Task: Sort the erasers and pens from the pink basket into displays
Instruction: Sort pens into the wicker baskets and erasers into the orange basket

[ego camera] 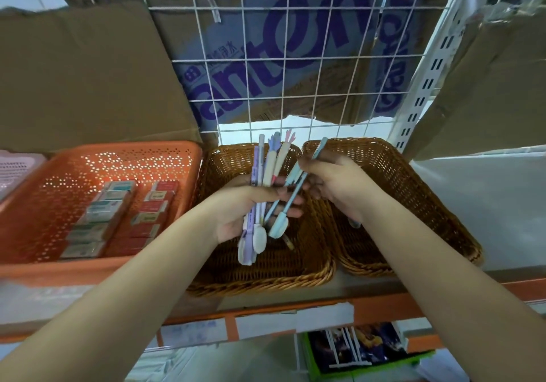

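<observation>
Head view puts the main risk in the left hand [236, 213]: it clutches a loose fan of pastel pens [266, 169] by their middles, caps hanging below the palm and tips splayed above. If one is tugged out sideways, its neighbours could well slide free. They would probably drop into the left wicker basket [266, 275] directly beneath, or bounce over the rim onto the shelf edge and down. A second risk is mixing, since the right wicker basket [413, 174] touches the left one and a pen let go between them could land in either. The left hand's fingers are curled firmly round the bundle, thumb hidden behind it. The right hand [339, 183] hovers above the gap between the two baskets, with its fingers closed round a light blue pen [322, 145] whose top pokes up past the knuckles. Its fingertips also meet the bundle's blue pens, though I cannot tell whether they pinch one. Erasers [118, 210] sit in rows in the orange basket [88, 269] to the left.
</observation>
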